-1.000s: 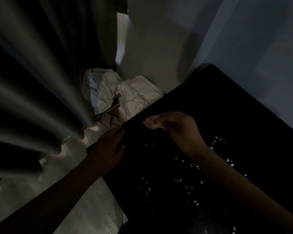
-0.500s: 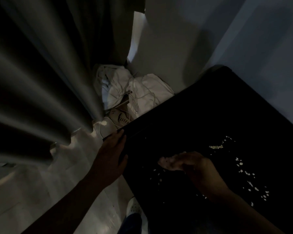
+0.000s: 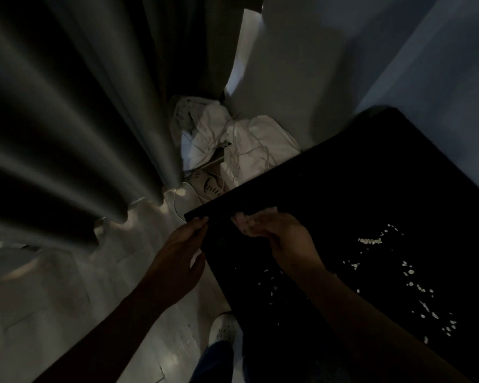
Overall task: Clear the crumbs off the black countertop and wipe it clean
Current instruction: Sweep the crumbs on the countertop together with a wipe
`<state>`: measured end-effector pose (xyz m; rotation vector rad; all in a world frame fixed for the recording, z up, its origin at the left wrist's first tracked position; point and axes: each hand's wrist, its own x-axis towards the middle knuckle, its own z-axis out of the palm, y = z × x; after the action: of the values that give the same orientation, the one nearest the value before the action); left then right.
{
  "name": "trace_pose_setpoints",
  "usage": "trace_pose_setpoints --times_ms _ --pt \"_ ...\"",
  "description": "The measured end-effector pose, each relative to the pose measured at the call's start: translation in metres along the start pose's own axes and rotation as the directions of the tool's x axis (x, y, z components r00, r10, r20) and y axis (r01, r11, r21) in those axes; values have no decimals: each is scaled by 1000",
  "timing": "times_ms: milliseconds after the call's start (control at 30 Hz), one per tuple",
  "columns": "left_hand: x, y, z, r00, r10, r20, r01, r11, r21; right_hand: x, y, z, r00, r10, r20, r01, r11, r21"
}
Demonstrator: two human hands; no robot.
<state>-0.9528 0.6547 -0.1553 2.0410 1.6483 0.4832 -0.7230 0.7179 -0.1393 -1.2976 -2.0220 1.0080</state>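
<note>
I see a dim room. A grey curtain (image 3: 75, 128) hangs in heavy folds over the left, its hem resting on a pale floor (image 3: 67, 294). A bright sliver of window (image 3: 242, 48) shows at the far edge of the curtain. In the far corner white cloth (image 3: 249, 142) lies tangled with thin cords. A plain wall (image 3: 398, 59) fills the right.

Pale crumbs (image 3: 409, 272) scattered across black countertop (image 3: 371, 172)

Single head view, steeply down, close, perhaps tilted.
</note>
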Motion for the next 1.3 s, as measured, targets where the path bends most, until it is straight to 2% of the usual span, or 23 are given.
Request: trace_pose_setpoints --times_ms 100,200,333,433,500,633,767,900,1000,1067,1167,1200,1267,1300 --pt "-4 2 5 999 -46 -20 45 997 -60 -53 9 -9 994 45 102 -31 990 -138" --pt "-5 4 7 998 -54 -25 53 996 -68 -86 13 -24 987 37 156 -16 991 -130" --pt "-7 -1 3 996 -76 -38 73 994 -79 -72 1 -26 996 -74 49 75 997 -21" --pt "-17 -3 -2 993 -96 -65 93 994 -56 -42 -24 -5 993 -109 -39 102 985 -137" --pt "-27 -3 -5 991 -116 -72 113 992 -47 -22 -35 13 993 -113 -44 106 985 -139" --pt "-51 -8 -10 971 -226 -73 224 974 -33 6 -44 43 993 -93 72 103 982 -158" --pt "-65 -13 -19 947 -311 -82 310 950 -19 -15 -35 52 983 -105 148 121 987 -103" --pt "-61 -8 -26 944 -321 -70 320 947 -35 -64 -25 34 962 -75 263 105 989 -101" --pt "-46 6 -20 968 -247 -39 245 968 -50 -88 -19 12 956 -56 288 88 991 -101" --pt "-32 19 -15 980 -199 -11 198 978 -64 -95 -18 -4 972 -76 220 103 988 -114" --pt "-10 38 -9 990 -137 15 138 986 -93 -92 -24 -31 999 -26 47 29 998 -61" --pt "-3 43 -7 993 -117 25 119 988 -97 -88 -25 -42 999 -29 -15 28 999 -16" --pt "10 54 -4 996 -77 43 82 991 -105 -79 -28 -67 988 -17 -154 11 999 -37" --pt "15 59 -2 997 -60 52 65 991 -113 -75 -27 -80 983 22 -182 -21 1000 8"
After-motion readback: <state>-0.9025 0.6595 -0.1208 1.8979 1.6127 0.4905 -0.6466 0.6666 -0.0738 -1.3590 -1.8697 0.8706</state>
